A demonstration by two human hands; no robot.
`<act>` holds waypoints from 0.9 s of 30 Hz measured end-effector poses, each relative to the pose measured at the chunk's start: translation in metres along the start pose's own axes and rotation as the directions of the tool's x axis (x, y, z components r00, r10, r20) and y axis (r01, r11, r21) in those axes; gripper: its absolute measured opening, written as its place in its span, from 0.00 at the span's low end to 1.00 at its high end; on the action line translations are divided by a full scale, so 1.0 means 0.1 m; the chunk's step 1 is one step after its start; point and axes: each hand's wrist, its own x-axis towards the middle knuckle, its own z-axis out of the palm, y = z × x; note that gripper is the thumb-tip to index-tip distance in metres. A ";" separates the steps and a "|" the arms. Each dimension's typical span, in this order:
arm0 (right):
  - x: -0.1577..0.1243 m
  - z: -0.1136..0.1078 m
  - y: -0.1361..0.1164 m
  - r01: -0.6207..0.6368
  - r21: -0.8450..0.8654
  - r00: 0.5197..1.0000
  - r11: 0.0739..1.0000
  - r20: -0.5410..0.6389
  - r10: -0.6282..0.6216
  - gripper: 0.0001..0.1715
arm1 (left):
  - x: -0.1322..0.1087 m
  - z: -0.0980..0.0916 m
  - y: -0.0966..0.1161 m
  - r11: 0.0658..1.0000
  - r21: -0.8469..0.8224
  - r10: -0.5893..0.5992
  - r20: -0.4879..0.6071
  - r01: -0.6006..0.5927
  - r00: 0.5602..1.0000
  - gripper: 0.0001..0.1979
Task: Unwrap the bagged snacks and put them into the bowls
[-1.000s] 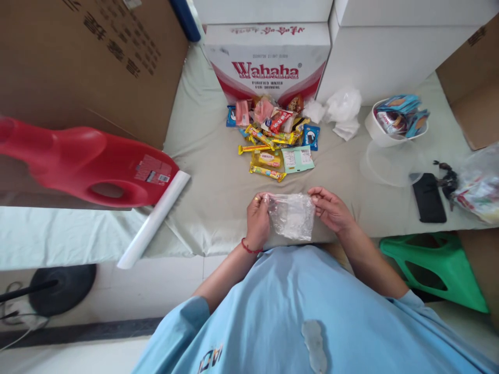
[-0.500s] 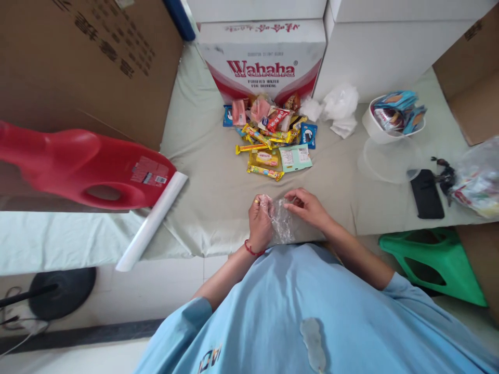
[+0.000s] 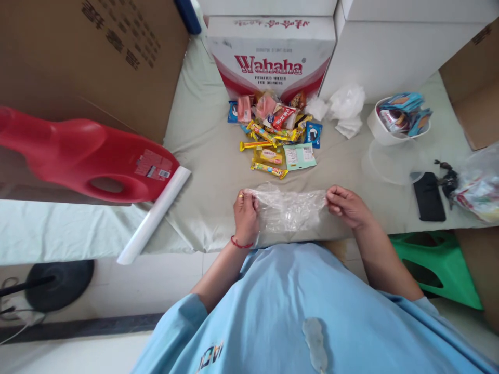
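Observation:
A crinkled sheet of clear plastic film, perhaps a thin bag, is stretched out sideways near the front edge of the cloth-covered table. My left hand, with a red string bracelet at the wrist, pinches its left end. At the right end, the fingers of my right hand are closed on it. Just beyond the plastic lies a pile of wrapped snacks, with yellow sticks, a pale green packet and blue packets among them.
A red jug and a white roll lie at the left. Behind the snacks stands a Wahaha carton, with crumpled white plastic beside it. Rightward are a white tub, a clear lid, a phone and a green stool.
My hands have moved apart, the right one outward to the right and the left one slightly left. The bunched plastic between them is now spread wide.

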 end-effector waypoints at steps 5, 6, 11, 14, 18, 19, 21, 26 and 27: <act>-0.12 -0.42 -0.12 -0.056 -0.213 0.997 0.975 -0.059 0.044 0.27 | 0.05 -0.04 0.02 0.999 -0.014 -0.038 0.055 0.038 0.998 0.25; -0.12 -0.46 -0.13 -0.024 -0.314 0.993 0.949 -0.118 -0.014 0.27 | 0.05 -0.03 0.03 0.999 -0.024 -0.044 0.060 0.045 0.997 0.25; -0.18 -0.10 -0.12 0.198 -0.693 0.835 0.694 -0.252 -0.490 0.21 | 0.01 0.10 0.04 0.997 -0.057 -0.056 0.027 0.057 0.998 0.26; -0.19 0.46 0.01 0.472 -0.733 0.791 0.490 0.108 -0.602 0.22 | -0.02 0.21 0.04 0.996 -0.068 -0.052 0.004 0.052 0.999 0.25; -0.05 0.96 0.22 0.554 -0.755 0.740 0.351 0.254 -0.623 0.14 | -0.07 0.26 0.07 0.997 -0.064 -0.037 0.026 0.038 0.999 0.24; -0.01 0.98 0.23 0.547 -0.748 0.739 0.376 0.220 -0.637 0.10 | -0.07 0.23 0.08 0.998 -0.043 -0.033 0.046 0.035 0.998 0.24; 0.07 0.92 0.17 0.541 -0.689 0.751 0.482 0.138 -0.646 0.10 | -0.05 0.12 0.13 0.999 0.037 -0.037 0.126 0.032 0.991 0.24; 0.12 0.58 -0.20 0.289 -0.285 0.951 0.914 -0.022 -0.308 0.20 | 0.08 -0.23 0.36 0.954 0.301 -0.161 0.514 -0.002 0.843 0.20; 0.12 0.54 -0.25 0.215 -0.212 0.974 0.953 -0.025 -0.225 0.22 | 0.12 -0.28 0.42 0.939 0.343 -0.178 0.571 -0.036 0.802 0.21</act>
